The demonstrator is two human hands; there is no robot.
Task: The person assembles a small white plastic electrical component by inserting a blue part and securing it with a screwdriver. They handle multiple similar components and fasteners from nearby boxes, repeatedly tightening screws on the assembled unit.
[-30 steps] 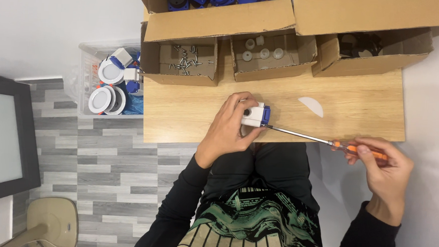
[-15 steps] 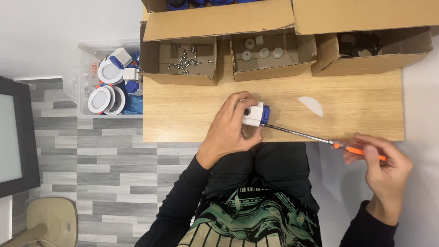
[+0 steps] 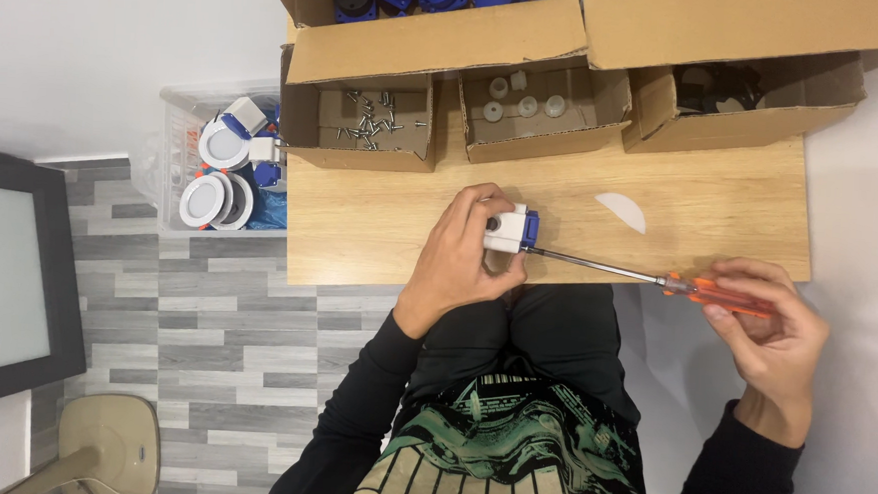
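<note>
Grey plank flooring runs under a small wooden table [image 3: 380, 234] set against a white wall, and the person sits at its near edge in a black top. Their left hand [image 3: 458, 258] is curled around a small white and blue part [image 3: 511, 229], fingers wrapped over its far side and thumb below, holding it just above the table's near edge. Into the blue end of that part goes the tip of a long screwdriver [image 3: 638, 276], whose metal shaft slants out toward the right hand [image 3: 770, 330]. That hand is closed loosely around the orange handle, fingertips pinching it, off the table's corner and well apart from the left.

Beyond the left hand stand three open cardboard boxes in a row: one with loose screws [image 3: 370, 123], one with small white caps [image 3: 527, 103] straight ahead, and one with dark parts [image 3: 718, 91] beyond the right hand. A larger carton [image 3: 440, 37] behind them holds blue pieces. Between the hands and the boxes lies a flat white half-round piece [image 3: 623, 211]. Left of the left hand, off the table, a clear bin [image 3: 181, 113] holds round white lamps [image 3: 206, 203].
</note>
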